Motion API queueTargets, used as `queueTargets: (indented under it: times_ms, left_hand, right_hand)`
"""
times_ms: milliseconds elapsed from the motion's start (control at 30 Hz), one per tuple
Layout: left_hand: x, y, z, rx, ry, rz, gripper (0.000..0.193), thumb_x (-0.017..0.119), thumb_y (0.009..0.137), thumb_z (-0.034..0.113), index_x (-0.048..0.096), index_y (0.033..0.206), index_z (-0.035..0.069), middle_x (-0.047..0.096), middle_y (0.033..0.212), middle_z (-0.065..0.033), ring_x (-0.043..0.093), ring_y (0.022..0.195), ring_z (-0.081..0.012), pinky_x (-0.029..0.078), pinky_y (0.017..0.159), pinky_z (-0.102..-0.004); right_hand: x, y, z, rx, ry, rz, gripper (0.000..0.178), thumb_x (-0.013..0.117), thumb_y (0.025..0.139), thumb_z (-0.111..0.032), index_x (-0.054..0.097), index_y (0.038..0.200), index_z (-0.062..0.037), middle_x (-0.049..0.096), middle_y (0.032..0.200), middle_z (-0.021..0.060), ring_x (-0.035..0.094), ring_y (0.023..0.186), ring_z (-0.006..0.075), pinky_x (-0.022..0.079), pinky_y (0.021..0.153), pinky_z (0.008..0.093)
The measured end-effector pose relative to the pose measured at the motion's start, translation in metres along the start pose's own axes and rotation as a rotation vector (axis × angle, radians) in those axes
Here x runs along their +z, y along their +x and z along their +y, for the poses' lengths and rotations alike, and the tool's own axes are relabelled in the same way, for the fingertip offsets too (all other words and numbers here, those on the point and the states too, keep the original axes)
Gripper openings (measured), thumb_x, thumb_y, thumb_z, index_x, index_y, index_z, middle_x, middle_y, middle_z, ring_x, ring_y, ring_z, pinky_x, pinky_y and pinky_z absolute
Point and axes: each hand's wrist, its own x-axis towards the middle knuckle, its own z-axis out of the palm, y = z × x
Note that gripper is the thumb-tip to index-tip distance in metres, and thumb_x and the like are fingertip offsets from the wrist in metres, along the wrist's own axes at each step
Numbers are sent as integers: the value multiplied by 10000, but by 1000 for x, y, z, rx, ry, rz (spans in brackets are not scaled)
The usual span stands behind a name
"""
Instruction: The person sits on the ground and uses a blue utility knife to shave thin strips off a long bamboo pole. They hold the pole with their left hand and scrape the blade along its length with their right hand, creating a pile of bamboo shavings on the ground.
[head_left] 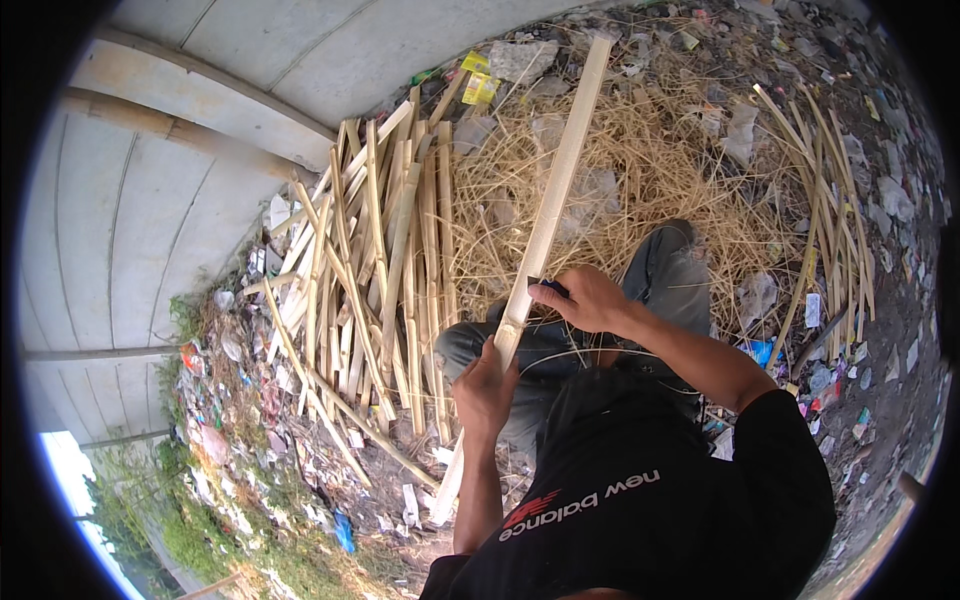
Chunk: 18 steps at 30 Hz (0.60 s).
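A long, pale split-bamboo strip slants across my lap, its far end pointing up and slightly right. My left hand is closed around it near my left knee, just below a node. Higher on the strip, my right hand grips a small dark tool that touches the bamboo. Most of that tool is hidden by my fingers, so its exact kind does not show. Thin shavings hang near my right wrist and over my legs.
To the left lies a large pile of bamboo strips beside a grey panel wall. Curly shavings cover the ground ahead. Thinner strips lie at the far right, with scattered litter around. A stone chunk sits beyond.
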Motion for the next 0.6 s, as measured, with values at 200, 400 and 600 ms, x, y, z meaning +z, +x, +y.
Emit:
queueTargets:
  times_ms: [200, 400, 600]
  left_hand:
    - [-1, 0, 1, 5, -73, 18, 518, 842, 882, 180, 694, 1327, -42, 752, 887, -225, 722, 750, -179, 556, 689, -360]
    - [-1, 4, 7, -48, 37, -14, 508, 838, 876, 190, 703, 1310, -37, 744, 844, -213, 724, 721, -200, 551, 679, -359]
    - [4, 0, 6, -81, -25, -36, 504, 846, 839, 191, 719, 1299, 30, 740, 837, -200, 765, 741, -326, 578, 654, -401]
  right_hand:
    - [2, 13, 16, -26, 242, -160, 737, 551, 1008, -684, 684, 708, -24, 603, 595, 185, 623, 572, 373, 465, 573, 482]
    - [12, -8, -4, -94, -161, 166, 715, 536, 990, -715, 747, 835, -50, 647, 608, 197, 691, 627, 404, 539, 630, 518]
    - [12, 0, 15, -14, 49, -36, 769, 482, 1035, -682, 711, 699, -29, 612, 589, 186, 606, 543, 363, 490, 607, 506]
